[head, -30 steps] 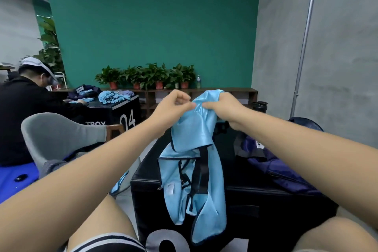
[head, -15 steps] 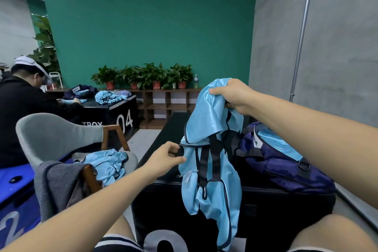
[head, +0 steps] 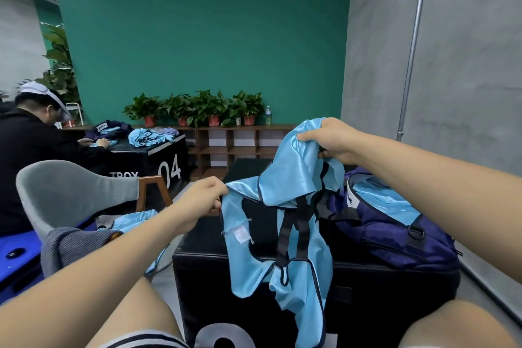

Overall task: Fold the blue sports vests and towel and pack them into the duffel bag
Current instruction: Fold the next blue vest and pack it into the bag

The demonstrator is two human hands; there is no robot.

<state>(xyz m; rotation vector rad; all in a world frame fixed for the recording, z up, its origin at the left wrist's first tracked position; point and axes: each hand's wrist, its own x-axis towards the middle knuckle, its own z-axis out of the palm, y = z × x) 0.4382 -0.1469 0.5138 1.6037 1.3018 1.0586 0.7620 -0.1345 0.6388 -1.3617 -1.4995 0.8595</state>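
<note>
A light blue sports vest (head: 293,186) with dark trim and black straps hangs in the air over the black box (head: 254,268) in front of me. My right hand (head: 330,140) grips its top edge, raised at the right. Lower and to the left, my left hand (head: 202,200) pinches another edge of the vest. A navy duffel bag (head: 395,229) lies open on the right side of the box, with light blue cloth (head: 378,195) inside it. More light blue fabric (head: 132,219) lies on the chair at my left.
A grey chair (head: 73,192) with a grey garment (head: 70,243) stands to my left. Behind it a person in black (head: 31,155) works at another black box (head: 158,161) with blue clothes. A shelf with potted plants (head: 197,110) lines the green wall. My knees are at the bottom.
My hands have moved apart: the left one dropped, reached back and pinched a lower edge of the vest, while the right stayed high. The vest is now spread wider between them.
</note>
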